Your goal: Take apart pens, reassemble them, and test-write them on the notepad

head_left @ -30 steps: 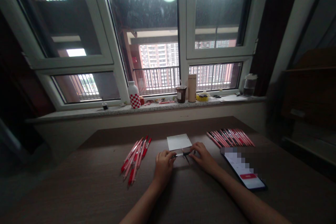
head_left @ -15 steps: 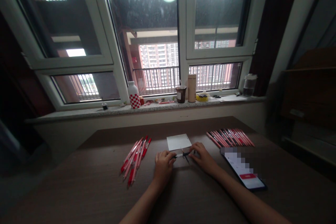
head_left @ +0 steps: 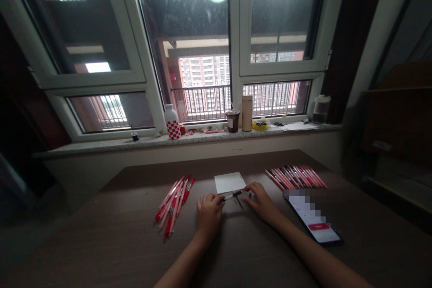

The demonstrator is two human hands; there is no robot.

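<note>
My left hand (head_left: 208, 213) is closed around one end of a dark pen (head_left: 232, 196) held just above the brown table (head_left: 101, 243). My right hand (head_left: 260, 201) pinches the pen's other end, where a small dark piece sits between the fingertips. A thin dark part lies on the table under the pen. A white notepad (head_left: 229, 182) lies just beyond the hands. A loose pile of red pens (head_left: 173, 204) lies to the left, and a neat row of red pens (head_left: 296, 176) lies to the right.
A phone (head_left: 315, 222) with a lit screen lies at the right of my right forearm. The windowsill (head_left: 151, 141) behind the table carries a red-checked bottle (head_left: 172, 122), a cup, a tall tumbler (head_left: 247, 113), a tape roll and a jar. A dark shelf unit stands at far right.
The pen has tilted slightly, its right end now a little higher, and my left hand has shifted slightly left. Everything else has stayed put.
</note>
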